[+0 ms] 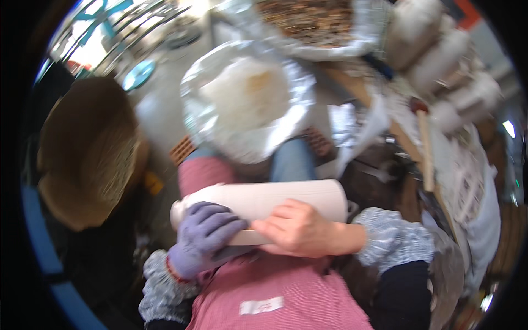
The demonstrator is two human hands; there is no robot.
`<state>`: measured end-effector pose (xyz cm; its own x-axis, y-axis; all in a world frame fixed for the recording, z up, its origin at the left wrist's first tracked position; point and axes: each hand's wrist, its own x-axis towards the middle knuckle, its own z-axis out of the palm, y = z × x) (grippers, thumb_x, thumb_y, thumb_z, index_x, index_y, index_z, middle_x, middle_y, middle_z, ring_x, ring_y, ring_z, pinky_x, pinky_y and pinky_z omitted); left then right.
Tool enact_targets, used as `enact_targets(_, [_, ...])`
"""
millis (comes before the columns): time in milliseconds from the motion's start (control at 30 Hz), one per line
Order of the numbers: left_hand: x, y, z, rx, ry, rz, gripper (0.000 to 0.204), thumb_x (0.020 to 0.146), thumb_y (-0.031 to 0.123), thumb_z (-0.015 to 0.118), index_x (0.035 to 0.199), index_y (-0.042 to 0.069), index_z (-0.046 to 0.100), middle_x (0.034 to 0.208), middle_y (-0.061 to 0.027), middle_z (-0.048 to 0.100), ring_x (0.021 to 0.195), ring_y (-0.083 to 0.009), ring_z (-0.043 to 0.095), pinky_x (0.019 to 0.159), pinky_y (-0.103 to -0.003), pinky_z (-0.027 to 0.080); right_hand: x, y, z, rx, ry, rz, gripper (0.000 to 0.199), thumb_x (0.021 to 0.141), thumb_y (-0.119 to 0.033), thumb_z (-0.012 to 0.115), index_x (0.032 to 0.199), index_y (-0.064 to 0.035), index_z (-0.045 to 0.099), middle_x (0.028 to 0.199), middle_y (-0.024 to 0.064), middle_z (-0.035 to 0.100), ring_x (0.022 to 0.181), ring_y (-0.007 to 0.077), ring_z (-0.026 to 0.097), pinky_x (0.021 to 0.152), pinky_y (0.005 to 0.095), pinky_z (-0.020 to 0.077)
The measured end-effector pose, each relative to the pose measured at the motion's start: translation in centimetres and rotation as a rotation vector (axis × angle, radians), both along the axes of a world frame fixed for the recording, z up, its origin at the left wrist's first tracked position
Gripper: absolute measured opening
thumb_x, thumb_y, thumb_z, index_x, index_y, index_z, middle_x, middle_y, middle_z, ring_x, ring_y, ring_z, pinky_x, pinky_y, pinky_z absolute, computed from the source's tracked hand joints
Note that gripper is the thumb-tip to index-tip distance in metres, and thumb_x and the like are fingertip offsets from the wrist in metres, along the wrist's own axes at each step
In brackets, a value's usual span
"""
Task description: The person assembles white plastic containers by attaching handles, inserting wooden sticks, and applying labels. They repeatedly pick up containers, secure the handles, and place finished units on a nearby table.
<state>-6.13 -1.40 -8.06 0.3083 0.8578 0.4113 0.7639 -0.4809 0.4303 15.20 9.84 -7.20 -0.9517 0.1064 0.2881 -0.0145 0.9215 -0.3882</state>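
A long off-white cylinder [264,197] with a narrower neck at its left end lies crosswise over my lap. My left hand [204,235], in a purple knit glove, is closed near the neck end, its fingers curled along the near side. My bare right hand [294,228] is closed too, knuckles up, against the near side of the cylinder. Between both hands runs a pale flat strip [250,237], with a greyish part below it by the glove; its kind is blurred and partly covered by my fingers. A pink apron [275,291] covers my front.
Ahead stands a container lined with a white bag [192,104], holding pale material. A sack of brown bits [308,25] is behind it. At left is an open brown bin [82,154]. White cylinders [440,71] and a wooden-handled mallet [426,148] lie at right.
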Motion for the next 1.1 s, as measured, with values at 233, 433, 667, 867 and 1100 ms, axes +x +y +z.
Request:
enact_targets(233, [0.0,8.3,-0.6,-0.414,-0.779,-0.081,0.059,0.077,0.036,0.074,0.122,0.002,0.057,0.135,-0.0198,0.047,0.127,-0.0339,0.044,0.104,-0.044,0.036,12.7,10.1,1.8,-0.828,-0.030,-0.334,0.037,0.083,-0.019,0.071,0.112,0.0023,0.064,0.093,0.0106,0.070,0.086,0.0166,0.067,0.079,0.0308,0.0526])
enact_targets(433, [8.4,23.4,-2.4,-0.359,-0.916,0.033,0.028,0.095,0.018,0.056,0.115,-0.002,0.059,0.110,-0.0121,0.064,0.103,-0.0177,0.059,0.091,-0.030,0.045,24.9,26.2,-1.4,0.343,0.137,-1.274,0.054,0.084,-0.030,0.069,0.127,-0.0028,0.052,0.109,0.0127,0.065,0.103,0.0285,0.060,0.092,0.0404,0.0456])
enact_targets(667, [7.1,35.1,-5.1,-0.398,-0.498,0.138,0.027,0.095,0.019,0.050,0.113,0.001,0.061,0.109,-0.0140,0.063,0.101,-0.0242,0.059,0.091,-0.032,0.045,25.5,31.7,-1.6,0.067,-0.122,-1.451,0.054,0.086,-0.036,0.067,0.126,-0.0051,0.049,0.099,0.0107,0.068,0.092,0.0352,0.064,0.078,0.0434,0.0506])
enact_targets(867, [7.2,34.9,-3.9,-0.426,-0.454,0.178,0.037,0.097,0.025,0.044,0.117,-0.003,0.058,0.115,-0.0203,0.062,0.109,-0.0350,0.058,0.095,-0.037,0.043,21.0,25.9,1.8,0.014,-0.005,-0.965,0.052,0.086,-0.048,0.064,0.110,-0.0015,0.058,0.089,0.0194,0.068,0.083,0.0397,0.065,0.073,0.0440,0.0516])
enact_targets(1100, [6.3,35.6,-5.5,-0.394,-0.385,0.118,0.037,0.096,0.023,0.045,0.118,-0.003,0.057,0.118,-0.0225,0.061,0.113,-0.0366,0.055,0.098,-0.037,0.042,17.0,25.8,4.6,-0.297,-0.330,-1.072,0.047,0.086,-0.044,0.063,0.115,-0.0080,0.058,0.100,0.0164,0.068,0.096,0.0356,0.063,0.084,0.0413,0.0494])
